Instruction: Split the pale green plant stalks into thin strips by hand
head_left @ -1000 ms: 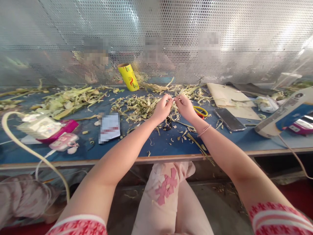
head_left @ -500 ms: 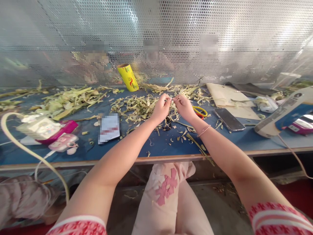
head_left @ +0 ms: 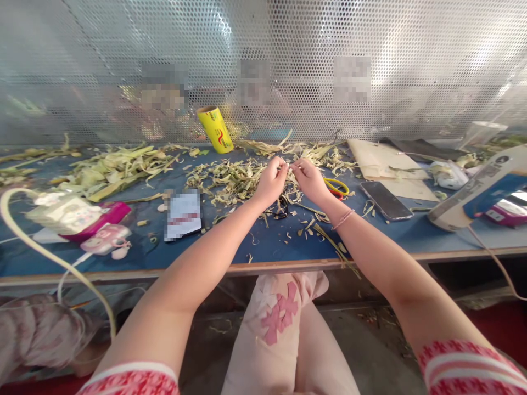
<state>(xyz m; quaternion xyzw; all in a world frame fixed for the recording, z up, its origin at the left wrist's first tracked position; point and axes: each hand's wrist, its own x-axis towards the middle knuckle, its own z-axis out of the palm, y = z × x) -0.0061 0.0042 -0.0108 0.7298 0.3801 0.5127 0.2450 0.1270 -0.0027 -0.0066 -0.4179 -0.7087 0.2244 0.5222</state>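
Observation:
My left hand [head_left: 272, 179] and my right hand [head_left: 308, 178] meet fingertip to fingertip above the blue table. Both are closed in a pinch, and a tiny pale bit seems to sit between them, too small to name. Beneath and around them spreads a heap of pale green plant scraps [head_left: 230, 178], like peeled strips or husks. A pair of scissors with yellow and red handles [head_left: 338, 187] lies just right of my right hand, its blades hidden. Small clippings [head_left: 307, 225] are scattered nearer the table's front edge.
A yellow cardboard tube [head_left: 216, 130] stands tilted near the perforated metal screen [head_left: 288, 49]. Leafy strips [head_left: 119, 170] are piled at left. A lit phone [head_left: 184, 215], a dark phone [head_left: 386, 201], beige sheets [head_left: 382, 162] and a white-blue stand [head_left: 473, 192] lie around. Another person's leg [head_left: 45, 332] shows lower left.
Hardly anything differs. My hands stay pinched together at the same spot, with only a slight shift of the right fingers.

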